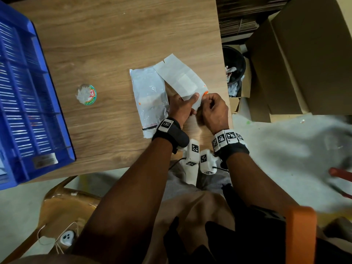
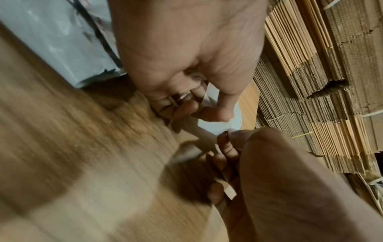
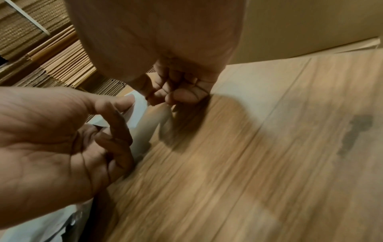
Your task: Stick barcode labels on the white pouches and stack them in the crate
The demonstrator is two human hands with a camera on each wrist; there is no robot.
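I read the blue crate (image 1: 28, 103) at the table's (image 1: 114, 35) left edge, well apart from the work. The white pouch (image 1: 148, 92) lies flat near the right edge: thin, soft, probably slick film; I would lift it by an edge, not the middle. The label strip (image 1: 181, 77) overlaps the pouch's right side: light, limp paper, likely to curl and self-stick. My left hand (image 1: 181, 109) pinches its near end, thumb on top. My right hand (image 1: 215, 111), fingers curled, pinches the corner beside it, apparently peeling the label.
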